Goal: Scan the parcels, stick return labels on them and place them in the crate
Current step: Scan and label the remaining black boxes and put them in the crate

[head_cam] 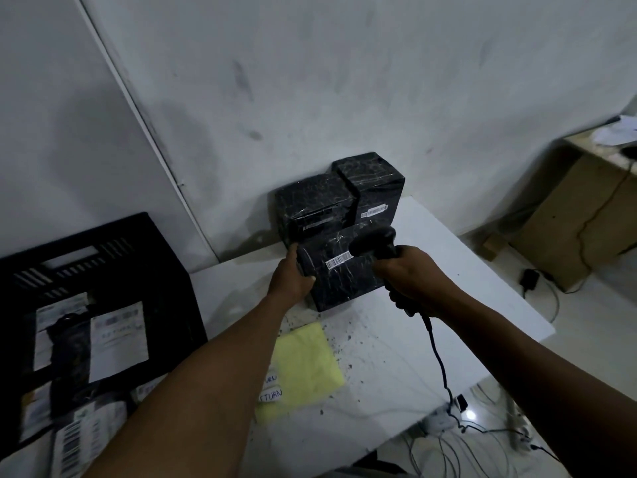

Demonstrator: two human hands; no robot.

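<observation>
A black parcel (339, 270) wrapped in shiny plastic film sits on the white table (431, 270) toward its far edge, a white barcode sticker on its upturned face. The black scanner (377, 243) hangs just over that sticker, its cord trailing toward the table's near right edge. Two more black wrapped parcels stand behind at the far edge against the wall: the left parcel (315, 205) and the taller right parcel (374, 188), which bears a barcode sticker. Return labels (274, 388) lie on a yellow sheet near the table's left edge. The black crate (103, 257), left of the table, holds labelled parcels.
</observation>
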